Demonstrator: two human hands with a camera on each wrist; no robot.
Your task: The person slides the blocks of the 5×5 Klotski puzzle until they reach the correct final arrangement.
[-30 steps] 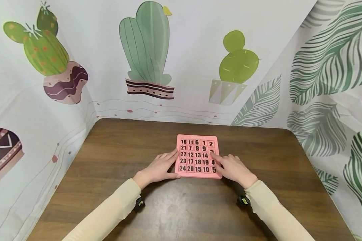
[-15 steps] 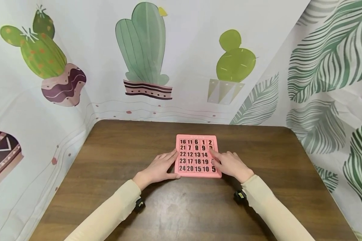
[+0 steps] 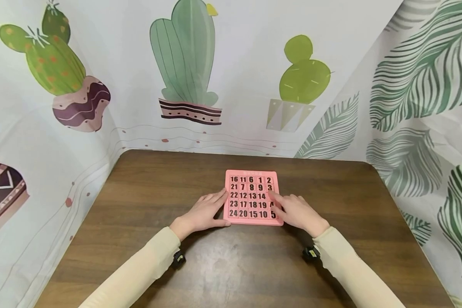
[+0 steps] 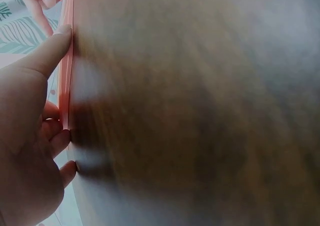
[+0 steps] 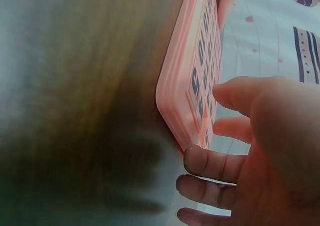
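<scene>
A pink number slide puzzle (image 3: 253,196) lies flat on the brown table, its tiles carrying black numerals. My left hand (image 3: 200,217) holds its near left corner, fingers along the left side and thumb on the near edge; the left wrist view shows the thumb against the pink rim (image 4: 66,80). Over the right column is my right hand (image 3: 298,213), index fingertip near the gap below tile 3 and thumb by tiles 4 and 5. In the right wrist view, thumb and index finger (image 5: 232,128) reach over the puzzle face while the other fingers extend loosely beside the corner.
The wooden table (image 3: 223,273) stretches around the puzzle on all sides. Behind it hangs a white cloth (image 3: 246,77) printed with cacti and leaves. A small black wrist camera (image 3: 311,254) sits under the right sleeve, another (image 3: 178,259) under the left.
Tile 3 has slid away from me, up to tile 2, leaving a gap beside 14. My right fingers shifted slightly over the right column. My left hand stays at the puzzle's corner.
</scene>
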